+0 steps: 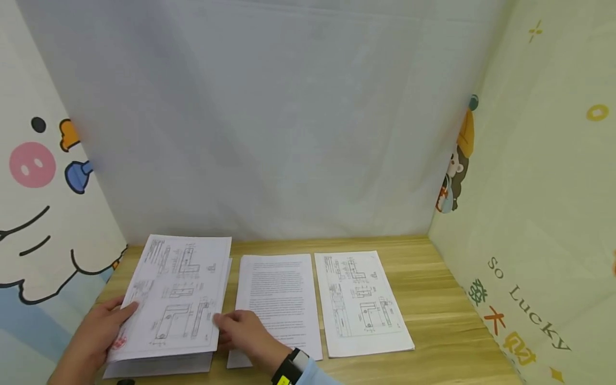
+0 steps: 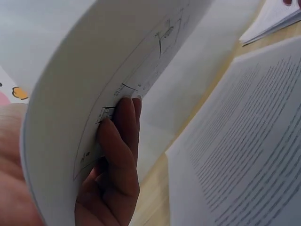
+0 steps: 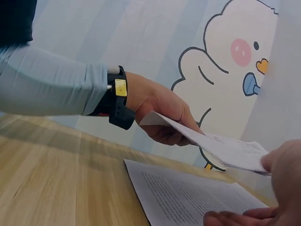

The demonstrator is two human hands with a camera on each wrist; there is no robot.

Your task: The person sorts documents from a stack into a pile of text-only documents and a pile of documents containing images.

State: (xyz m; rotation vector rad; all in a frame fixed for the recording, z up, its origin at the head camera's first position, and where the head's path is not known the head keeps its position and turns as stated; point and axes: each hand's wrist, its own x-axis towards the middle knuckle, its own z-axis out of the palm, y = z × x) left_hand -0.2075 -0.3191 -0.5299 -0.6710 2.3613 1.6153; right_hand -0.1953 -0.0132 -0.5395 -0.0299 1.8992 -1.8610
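The left hand (image 1: 93, 334) gripped the near left edge of a drawing sheet (image 1: 175, 297), thumb on top and fingers (image 2: 120, 141) curled beneath it, as the left wrist view showed. The right hand (image 1: 247, 334) pinched the same sheet at its right edge, thumb over the paper; how its other fingers lay could not be told. The sheet was held lifted a little above a stack of papers (image 1: 159, 364) at the left of the wooden surface (image 1: 433, 299), and it bore printed technical line drawings with a red mark near its lower left corner. Just beside it lay a text page (image 1: 284, 299), and next to that another drawing page (image 1: 363, 302), both flat
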